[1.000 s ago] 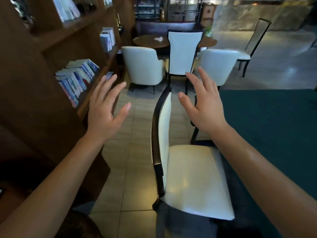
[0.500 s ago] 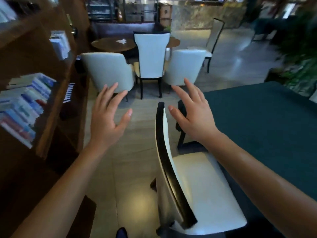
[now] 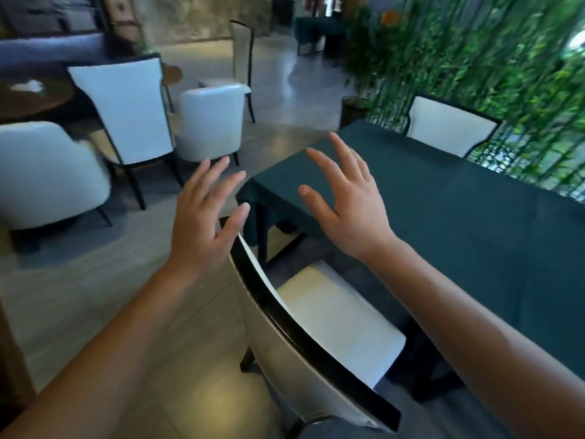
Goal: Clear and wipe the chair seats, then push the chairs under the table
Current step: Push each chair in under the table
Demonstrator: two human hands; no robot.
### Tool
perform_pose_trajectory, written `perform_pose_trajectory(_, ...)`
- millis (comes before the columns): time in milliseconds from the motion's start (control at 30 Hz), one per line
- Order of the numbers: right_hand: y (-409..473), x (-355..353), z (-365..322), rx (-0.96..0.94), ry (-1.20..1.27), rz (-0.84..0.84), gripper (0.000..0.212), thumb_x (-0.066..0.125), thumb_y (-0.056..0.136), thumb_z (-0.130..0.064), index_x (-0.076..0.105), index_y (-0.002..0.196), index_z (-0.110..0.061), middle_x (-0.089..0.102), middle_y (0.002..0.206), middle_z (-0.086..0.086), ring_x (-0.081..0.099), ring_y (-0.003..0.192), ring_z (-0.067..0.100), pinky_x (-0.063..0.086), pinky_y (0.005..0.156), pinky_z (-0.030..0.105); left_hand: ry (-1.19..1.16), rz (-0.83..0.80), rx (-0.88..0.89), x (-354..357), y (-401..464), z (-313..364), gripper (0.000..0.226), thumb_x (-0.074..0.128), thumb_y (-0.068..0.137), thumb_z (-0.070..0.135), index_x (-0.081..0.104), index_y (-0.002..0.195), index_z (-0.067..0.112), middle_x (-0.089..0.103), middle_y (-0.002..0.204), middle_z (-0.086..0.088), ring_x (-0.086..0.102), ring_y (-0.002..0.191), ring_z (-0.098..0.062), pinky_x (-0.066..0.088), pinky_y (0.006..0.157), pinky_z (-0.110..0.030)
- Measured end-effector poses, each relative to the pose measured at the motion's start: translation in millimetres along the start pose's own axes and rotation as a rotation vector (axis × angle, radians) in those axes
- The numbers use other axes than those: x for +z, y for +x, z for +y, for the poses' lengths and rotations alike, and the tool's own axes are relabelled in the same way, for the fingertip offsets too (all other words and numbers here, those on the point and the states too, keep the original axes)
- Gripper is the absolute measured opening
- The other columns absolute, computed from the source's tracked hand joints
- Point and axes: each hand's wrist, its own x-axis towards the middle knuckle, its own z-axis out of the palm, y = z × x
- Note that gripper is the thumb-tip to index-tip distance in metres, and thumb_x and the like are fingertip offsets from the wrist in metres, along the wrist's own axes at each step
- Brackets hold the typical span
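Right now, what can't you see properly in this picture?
Head view only:
- Near chair: its front legs are hidden by the seat and backrest.
- Teal table: cut off by the right edge; the cloth hides underneath.
- Far chair: its seat is hidden behind the table.
- White thing on the round table: too blurred to name.
- Left hand and right hand: palms face away.

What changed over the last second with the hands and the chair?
The view swung right, off the bookshelf and onto the green-clothed table. The white-seated, black-framed chair now sits angled toward it. The left hand and right hand stay open above the chair back, holding nothing.
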Motion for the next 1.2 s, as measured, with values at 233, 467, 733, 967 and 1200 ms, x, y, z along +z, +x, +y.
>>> perform_pose_trajectory(233, -57, -12, 13, 0.279, -0.086, 0.026, 0.062, 0.047, 0.103, -0.055, 0.031, 0.160, -0.035, 0.017, 0.172, 0.004, 0.017, 0.157, 0.027, 0.024, 0.123, 0.046, -0.151, -0.142, 0.160, 43, 10, -12, 0.050, 0.045, 0.104, 0.043, 0.054, 0.146, 0.018, 0.039, 0.162, -0.002, 0.024, 0.156, -0.025, 0.023, 0.125, -0.044)
perform_pose_trajectory(467, -125, 18, -27, 0.656, -0.108, 0.141, 0.060, 0.052, 0.102, -0.053, 0.035, 0.158, -0.038, 0.017, 0.172, -0.001, 0.015, 0.157, 0.022, 0.025, 0.125, 0.045, -0.087, -0.385, 0.323, 61, 14, -42, 0.057, 0.039, 0.101, 0.048, 0.057, 0.145, 0.016, 0.036, 0.163, -0.010, 0.022, 0.155, -0.035, 0.023, 0.123, -0.053)
perform_pose_trajectory(733, -181, 65, -74, 0.805, -0.202, 0.141, 0.054, 0.044, 0.103, -0.061, 0.040, 0.153, -0.044, 0.018, 0.171, -0.007, 0.013, 0.158, 0.019, 0.024, 0.126, 0.049, -0.165, -0.543, 0.358, 63, -28, -72, 0.058, 0.036, 0.103, 0.050, 0.054, 0.148, 0.020, 0.034, 0.165, -0.006, 0.021, 0.156, -0.029, 0.022, 0.124, -0.055)
perform_pose_trajectory(967, -217, 110, -80, 0.904, -0.461, 0.145, 0.052, 0.036, 0.103, -0.063, 0.044, 0.151, -0.044, 0.020, 0.171, -0.005, 0.008, 0.160, 0.023, 0.010, 0.128, 0.055, -0.101, -0.552, 0.489, 78, -88, -105, 0.054, 0.031, 0.108, 0.051, 0.056, 0.146, 0.022, 0.045, 0.158, -0.007, 0.027, 0.154, -0.032, 0.016, 0.125, -0.058)
perform_pose_trajectory(1200, -251, 154, -79, 0.880, -0.689, 0.336, 0.046, 0.040, 0.106, -0.057, 0.062, 0.140, -0.034, 0.045, 0.159, 0.000, 0.024, 0.156, 0.029, 0.009, 0.126, 0.061, -0.120, -0.331, 0.591, 118, -85, -120, 0.046, 0.038, 0.107, 0.052, 0.061, 0.138, 0.026, 0.051, 0.154, -0.003, 0.035, 0.150, -0.029, 0.018, 0.124, -0.056)
